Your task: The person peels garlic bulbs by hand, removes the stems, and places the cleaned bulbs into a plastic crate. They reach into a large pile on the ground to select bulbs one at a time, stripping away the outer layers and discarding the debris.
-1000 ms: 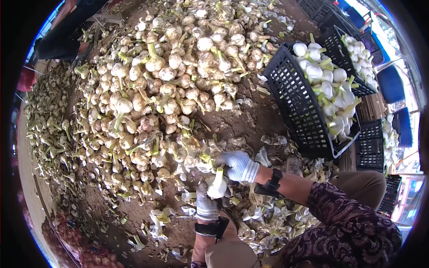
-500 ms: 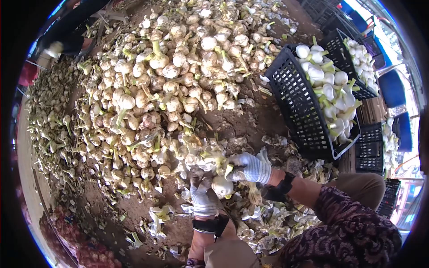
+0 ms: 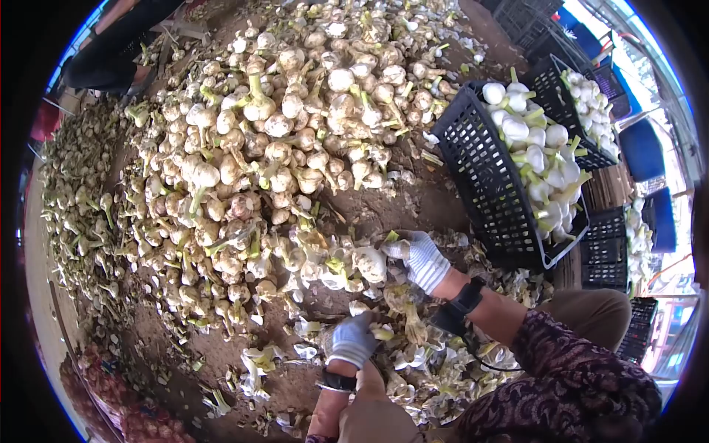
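My right hand (image 3: 421, 260), in a striped white-and-grey glove, grips a garlic bulb (image 3: 369, 264) by its cut green stem. The bulb is white and clean, and points left over the near edge of the garlic pile. Lower down, my gloved left hand (image 3: 353, 341) is at the ground among peeled skins. Its fingers are curled and partly hidden; a pale stem piece (image 3: 382, 332) lies against its right side. What that hand holds, if anything, cannot be made out.
A large heap of unpeeled garlic (image 3: 281, 125) spreads ahead. At right stands a black crate (image 3: 491, 188) full of white bulbs, with more filled crates behind. Loose skins (image 3: 443, 365) cover the ground near my knee. A person's leg (image 3: 111, 59) shows at upper left.
My right hand has lifted the garlic bulb up and away from my left hand. The left hand has dropped lower and slightly right, toward the ground.
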